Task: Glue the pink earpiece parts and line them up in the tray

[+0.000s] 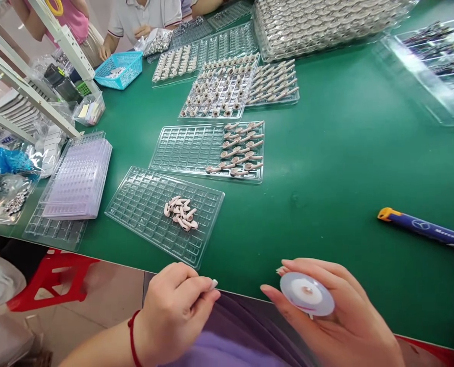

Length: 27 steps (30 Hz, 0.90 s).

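My left hand (179,311), with a red cord at the wrist, is closed in a pinch on a small white piece (213,284) at its fingertips. To the right, my right hand (334,306) curls around a round translucent disc (307,294) with a white centre, thumb and fingers at its rim. A gap separates the two hands at the table's front edge. Beyond my left hand, a clear tray (146,204) bears a small pile of pale stemmed parts (181,211). Another clear tray (188,148) behind it has similar parts (244,148) in its right-hand cells.
On the green table (326,153) stand a stack of purplish trays (77,178), a blue basket (125,76), filled trays (223,86) and a tall tray stack (319,25). A dark blue tube (426,227) lies at the right. Other people (143,20) sit across.
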Each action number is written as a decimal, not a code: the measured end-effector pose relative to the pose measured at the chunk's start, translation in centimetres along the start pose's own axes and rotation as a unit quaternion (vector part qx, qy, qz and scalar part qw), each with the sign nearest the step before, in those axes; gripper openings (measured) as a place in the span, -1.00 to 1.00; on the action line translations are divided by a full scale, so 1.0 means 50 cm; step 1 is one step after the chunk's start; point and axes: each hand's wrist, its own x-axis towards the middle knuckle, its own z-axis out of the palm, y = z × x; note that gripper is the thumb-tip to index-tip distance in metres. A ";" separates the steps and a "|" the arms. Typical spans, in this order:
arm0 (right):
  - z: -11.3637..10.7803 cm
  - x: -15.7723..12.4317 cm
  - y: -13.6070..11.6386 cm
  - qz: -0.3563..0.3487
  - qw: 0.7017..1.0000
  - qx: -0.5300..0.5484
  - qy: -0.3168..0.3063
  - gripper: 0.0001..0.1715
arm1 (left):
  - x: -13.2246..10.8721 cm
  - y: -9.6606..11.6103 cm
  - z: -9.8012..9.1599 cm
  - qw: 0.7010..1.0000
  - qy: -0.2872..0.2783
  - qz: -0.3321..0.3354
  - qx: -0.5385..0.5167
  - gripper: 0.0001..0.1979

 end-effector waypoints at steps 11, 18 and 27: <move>-0.006 0.005 -0.017 0.012 0.987 0.159 -0.021 -0.68 | 0.005 0.009 0.004 1.000 -0.009 0.006 0.029 -0.92; 0.014 0.004 -0.061 -0.044 0.965 0.244 -0.079 -0.63 | 0.008 0.016 0.007 0.999 -0.021 0.016 0.033 -0.93; 0.031 0.002 -0.047 -0.057 0.975 0.200 -0.072 -0.56 | 0.004 0.018 0.008 0.998 -0.032 0.037 0.039 -0.93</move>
